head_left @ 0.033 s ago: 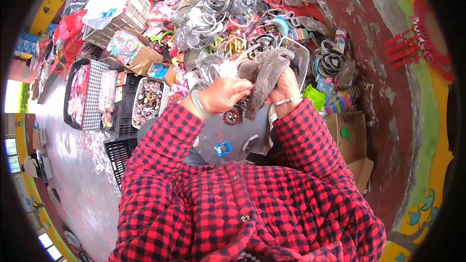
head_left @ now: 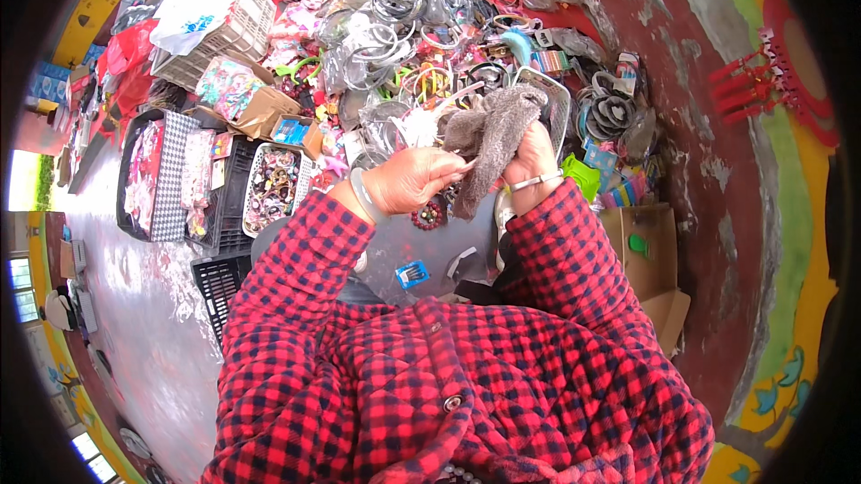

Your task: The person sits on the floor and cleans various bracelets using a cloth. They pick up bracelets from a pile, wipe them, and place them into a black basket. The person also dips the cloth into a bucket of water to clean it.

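A fuzzy grey-brown cloth piece [head_left: 499, 134], folded with one lobe out to the left and a strip hanging down, is held up in front of me. My right hand [head_left: 535, 157] grips it from the right side, fingers mostly behind it. My left hand [head_left: 414, 179] is closed in a pinch at its left edge; what lies between the fingertips is too small to make out. Below the hands, a beaded red and dark bracelet [head_left: 428, 215] lies on the grey surface, with a blue card of dark hair clips [head_left: 413, 275] nearer me.
A large heap of bagged headbands [head_left: 395, 44] spreads ahead. To the left stand a white crate [head_left: 253, 22], a basket of small hair ties [head_left: 254, 206], a checked box [head_left: 175, 170] and a black crate [head_left: 215, 291]. At the right is an open cardboard box [head_left: 659, 251].
My left hand has shifted very slightly to the right, toward the cloth. The fuzzy cloth has turned a little in my right hand.
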`<state>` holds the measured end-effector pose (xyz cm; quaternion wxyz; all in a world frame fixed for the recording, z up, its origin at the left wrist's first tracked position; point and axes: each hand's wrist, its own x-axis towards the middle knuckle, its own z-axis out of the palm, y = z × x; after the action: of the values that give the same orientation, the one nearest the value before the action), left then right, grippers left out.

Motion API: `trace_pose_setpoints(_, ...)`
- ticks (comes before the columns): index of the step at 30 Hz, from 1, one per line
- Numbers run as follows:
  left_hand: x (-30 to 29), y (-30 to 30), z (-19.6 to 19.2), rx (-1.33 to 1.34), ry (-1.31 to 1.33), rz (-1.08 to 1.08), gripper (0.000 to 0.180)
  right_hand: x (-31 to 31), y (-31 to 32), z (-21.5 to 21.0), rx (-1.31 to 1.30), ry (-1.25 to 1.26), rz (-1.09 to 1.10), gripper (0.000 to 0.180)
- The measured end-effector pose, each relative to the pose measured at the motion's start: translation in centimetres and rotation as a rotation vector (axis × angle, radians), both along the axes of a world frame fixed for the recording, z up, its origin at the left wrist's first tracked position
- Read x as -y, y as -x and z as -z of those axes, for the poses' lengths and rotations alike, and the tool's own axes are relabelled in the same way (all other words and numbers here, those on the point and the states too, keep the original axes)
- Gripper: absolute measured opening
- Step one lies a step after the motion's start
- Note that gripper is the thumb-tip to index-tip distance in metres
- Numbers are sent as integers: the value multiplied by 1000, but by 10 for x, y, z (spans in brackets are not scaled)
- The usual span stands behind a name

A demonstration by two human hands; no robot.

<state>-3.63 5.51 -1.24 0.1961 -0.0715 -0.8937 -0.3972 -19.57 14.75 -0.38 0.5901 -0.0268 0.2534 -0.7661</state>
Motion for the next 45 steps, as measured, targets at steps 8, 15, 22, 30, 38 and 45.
trace_pose_setpoints(8, 3, -12, 5, 32, 70, -10, 26, 4, -3, 8, -19, -57, 53, 18)
trace_pose_setpoints(15, 10, -3, 3, 165, -323, -298, 22, 6, -45, 20, -303, 6, -45, 17)
trace_pose_setpoints(22, 11, -2, 15, 198, -402, -204, 20, 12, -35, 16, -167, -14, 78, 16)
trace_pose_setpoints(30, 0, -3, 8, 63, 35, 10, 23, 9, 4, 19, -36, -125, 159, 18)
trace_pose_setpoints(38, 10, 0, 20, 174, -370, -208, 23, 12, -34, 26, -154, -52, -13, 17)
trace_pose_setpoints(45, 9, 2, 21, 340, -527, -307, 16, 9, -36, 18, -265, -57, 24, 17)
